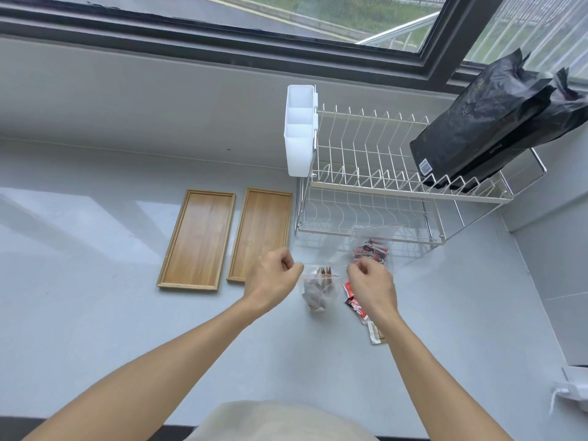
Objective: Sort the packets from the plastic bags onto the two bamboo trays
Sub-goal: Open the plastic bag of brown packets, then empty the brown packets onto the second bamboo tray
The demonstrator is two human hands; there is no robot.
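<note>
Here the left hand and right hand fingers pinch the clear bag stretched between them.

White wire dish rack on grey counter; white caddy clipped on; black bags atop.

Home kitchen, by look. Evidence: pale grey glossy countertop running under dark-framed window at 12 o'clock, grass and paved path outside. Two-tier cream wire dish rack at 1 o'clock, white plastic cutlery holder hooked on its left end. Black foil pouches leaning on rack's top tier at 2 o'clock.
</note>
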